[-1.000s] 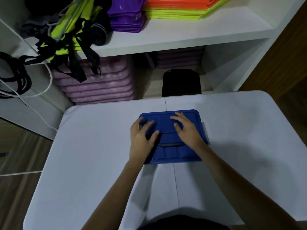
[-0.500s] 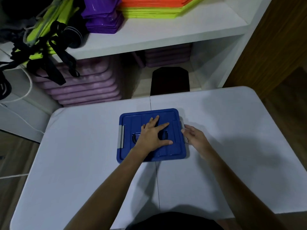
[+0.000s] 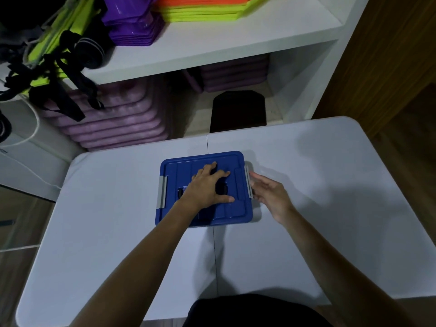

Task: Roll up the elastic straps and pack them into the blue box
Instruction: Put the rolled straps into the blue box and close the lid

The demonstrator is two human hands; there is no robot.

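The blue box [image 3: 174, 171] stands in the middle of the white table [image 3: 106, 220] with its lid on. Grey latches show on its left side [image 3: 162, 192] and right side [image 3: 248, 182]. My left hand [image 3: 207, 187] lies flat on the lid with its fingers spread. My right hand [image 3: 269, 192] is at the box's right side, its fingertips at the right latch. No straps are visible on the table; what is inside the box is hidden.
A white shelf [image 3: 212, 50] behind the table holds purple pouches [image 3: 134, 27], orange and green mats [image 3: 207, 8] and black-and-green straps [image 3: 54, 57] that hang off its left end. Purple pads [image 3: 113, 121] are stacked below. A black stool [image 3: 238, 109] stands beyond the table's far edge.
One second ago both hands lay on the lid. My right hand has since moved off to the right latch, while my left hand stays pressed on the lid. The view shifted slightly.
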